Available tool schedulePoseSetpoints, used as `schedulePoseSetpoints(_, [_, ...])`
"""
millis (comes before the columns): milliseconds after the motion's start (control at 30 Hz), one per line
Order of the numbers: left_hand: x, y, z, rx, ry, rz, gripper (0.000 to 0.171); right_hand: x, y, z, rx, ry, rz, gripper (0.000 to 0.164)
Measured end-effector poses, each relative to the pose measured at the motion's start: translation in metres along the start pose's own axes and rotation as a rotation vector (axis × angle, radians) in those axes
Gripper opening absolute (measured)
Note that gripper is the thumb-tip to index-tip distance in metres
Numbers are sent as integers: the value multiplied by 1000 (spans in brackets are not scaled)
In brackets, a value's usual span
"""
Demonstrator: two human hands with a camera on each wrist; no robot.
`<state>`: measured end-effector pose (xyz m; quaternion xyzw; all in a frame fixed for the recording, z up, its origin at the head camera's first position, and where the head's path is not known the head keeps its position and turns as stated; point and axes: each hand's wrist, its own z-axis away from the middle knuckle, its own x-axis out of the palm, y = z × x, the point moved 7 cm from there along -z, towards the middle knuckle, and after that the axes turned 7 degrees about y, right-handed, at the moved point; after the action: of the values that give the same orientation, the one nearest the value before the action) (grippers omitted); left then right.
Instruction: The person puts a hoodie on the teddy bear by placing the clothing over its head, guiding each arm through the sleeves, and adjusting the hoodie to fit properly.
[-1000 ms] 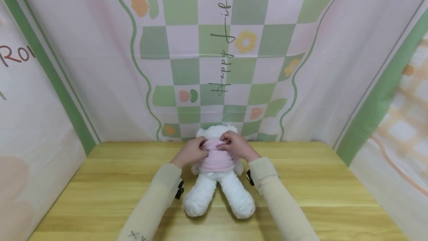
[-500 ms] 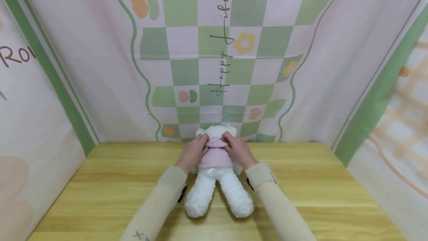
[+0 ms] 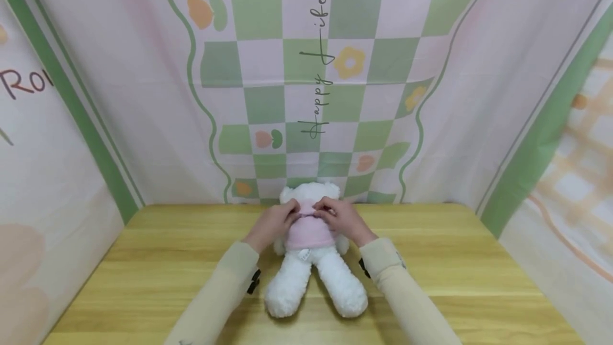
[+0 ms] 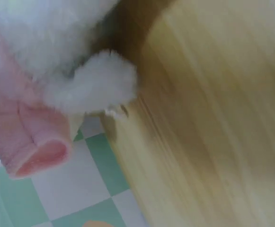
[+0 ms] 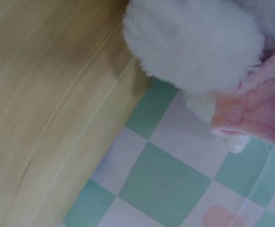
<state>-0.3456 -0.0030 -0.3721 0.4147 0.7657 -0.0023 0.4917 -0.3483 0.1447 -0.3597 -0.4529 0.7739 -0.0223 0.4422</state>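
A white plush bear point(image 3: 287, 286) lies on the wooden table with its head at the far edge and its legs spread toward the person. It has a pink shirt point(image 3: 310, 234) on its body. At the shirt's upper part, just below the head, the left hand point(image 3: 274, 223) pinches the cloth from one side. Opposite it, the right hand point(image 3: 347, 220) pinches the cloth with thumb and fingers. The left wrist view shows a pink sleeve point(image 4: 31, 132) with a hollow end beside a white arm. Another pink sleeve point(image 5: 248, 113) hangs beside white fur in the right wrist view.
The wooden table point(image 3: 191, 260) ends at a hanging cloth point(image 3: 258, 9) with green and white checks, right behind the bear's head. Printed cloths stand on the left and right sides. A small white tag point(image 3: 304, 254) shows below the shirt's hem.
Half a second ago both hands drew the cloth up toward the head. Now they are a little lower, and the shirt's hem has come down slightly. Both hands keep pinching the shirt.
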Motion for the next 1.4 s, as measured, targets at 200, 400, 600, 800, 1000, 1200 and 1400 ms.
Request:
schedulePoseSetpoints(200, [4, -4, 3, -95, -81, 88, 15, 6, -2, 2, 4, -85, 34, 4])
schedulePoseSetpoints(400, [-5, 3, 0, -23, -28, -9, 26, 4, -4, -1, 24, -27, 6, 7])
schedulePoseSetpoints(600, [-7, 5, -2, -74, 31, 54, 13, 3, -4, -8, 101, 34, -29, 8])
schedulePoseSetpoints(800, [3, -4, -6, -207, -2, 95, 17, 11, 1, -12, 204, -36, -38, 15])
schedulePoseSetpoints(1000, [6, -11, -11, -286, 11, 174, 22, 13, 1, -20, 224, -37, 7, 13])
schedulePoseSetpoints(1200, [2, -8, -15, -232, 43, 129, 28, 14, -1, -24, 196, -39, 70, 13])
schedulePoseSetpoints(1400, [-5, -4, -12, -126, 137, 7, 6, 16, 8, -20, 318, -143, -90, 18])
